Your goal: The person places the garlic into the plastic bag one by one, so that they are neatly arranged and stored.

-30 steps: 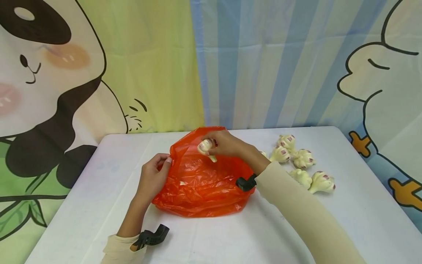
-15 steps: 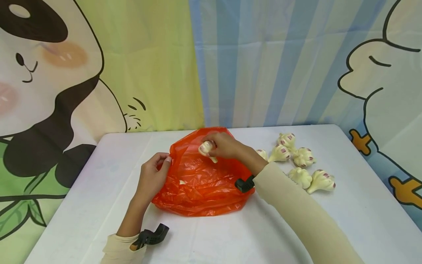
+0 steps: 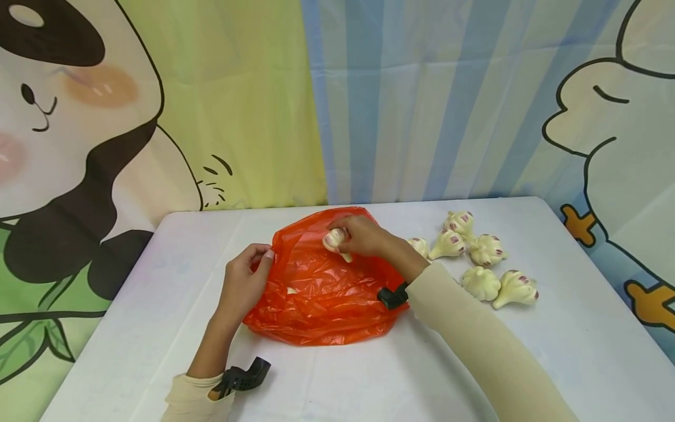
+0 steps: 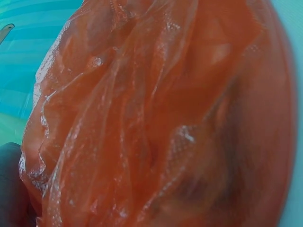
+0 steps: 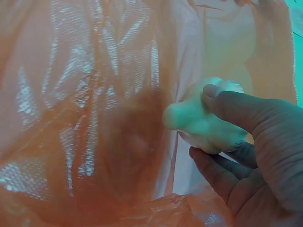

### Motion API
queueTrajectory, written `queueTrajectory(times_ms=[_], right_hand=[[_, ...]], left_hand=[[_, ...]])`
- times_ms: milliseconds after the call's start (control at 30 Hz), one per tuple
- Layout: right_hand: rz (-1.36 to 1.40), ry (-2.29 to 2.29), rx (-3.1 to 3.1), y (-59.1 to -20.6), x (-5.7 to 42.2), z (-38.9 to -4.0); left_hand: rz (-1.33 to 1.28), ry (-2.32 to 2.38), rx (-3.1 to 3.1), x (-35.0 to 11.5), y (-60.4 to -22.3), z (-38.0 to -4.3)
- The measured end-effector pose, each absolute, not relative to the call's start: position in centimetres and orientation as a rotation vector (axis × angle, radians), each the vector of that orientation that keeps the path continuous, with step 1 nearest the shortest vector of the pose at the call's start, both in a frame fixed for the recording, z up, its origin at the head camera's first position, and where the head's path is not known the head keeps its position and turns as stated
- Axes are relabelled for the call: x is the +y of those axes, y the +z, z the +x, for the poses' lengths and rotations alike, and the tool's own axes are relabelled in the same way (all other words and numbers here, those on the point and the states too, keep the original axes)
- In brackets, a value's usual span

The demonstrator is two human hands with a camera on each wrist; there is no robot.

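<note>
An orange-red plastic bag (image 3: 327,310) lies on the table with its mouth spread. My left hand (image 3: 245,280) pinches the left edge of that mouth between thumb and fingers. In the left wrist view the crinkled bag (image 4: 142,118) fills most of the picture. Over the bag's opening, my right hand (image 3: 364,235) grips a garlic bulb (image 3: 335,239) by its side. The right wrist view shows the bulb (image 5: 208,118) between the thumb and fingers of the right hand (image 5: 265,151), in front of the bag's inner wall. A small pale bit (image 3: 292,291) shows inside the bag.
Several garlic bulbs (image 3: 487,251) lie loosely grouped on the right of the white table (image 3: 158,316), partly behind the right forearm. A printed curtain (image 3: 401,105) hangs behind the table's back edge. Black wrist cameras (image 3: 245,378) sit on both wrists.
The right hand has moved slightly down and right with its garlic bulb over the bag. The left hand keeps its hold on the bag's edge.
</note>
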State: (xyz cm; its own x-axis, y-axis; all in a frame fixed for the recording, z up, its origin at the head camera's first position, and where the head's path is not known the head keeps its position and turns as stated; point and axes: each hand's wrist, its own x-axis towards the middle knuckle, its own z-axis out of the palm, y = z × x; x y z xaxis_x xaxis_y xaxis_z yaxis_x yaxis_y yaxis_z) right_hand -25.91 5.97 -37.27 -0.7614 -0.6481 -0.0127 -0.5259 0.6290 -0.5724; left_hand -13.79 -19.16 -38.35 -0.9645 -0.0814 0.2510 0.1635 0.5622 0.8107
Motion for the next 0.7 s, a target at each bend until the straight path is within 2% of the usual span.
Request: queueTrajectory(times_ms=[700], right_hand=[[-0.967, -0.931, 2.499, -38.8, 5.9, -24.8]], left_hand=[[0.013, -1.305, -2.537, -19.2, -38.2, -13.8]])
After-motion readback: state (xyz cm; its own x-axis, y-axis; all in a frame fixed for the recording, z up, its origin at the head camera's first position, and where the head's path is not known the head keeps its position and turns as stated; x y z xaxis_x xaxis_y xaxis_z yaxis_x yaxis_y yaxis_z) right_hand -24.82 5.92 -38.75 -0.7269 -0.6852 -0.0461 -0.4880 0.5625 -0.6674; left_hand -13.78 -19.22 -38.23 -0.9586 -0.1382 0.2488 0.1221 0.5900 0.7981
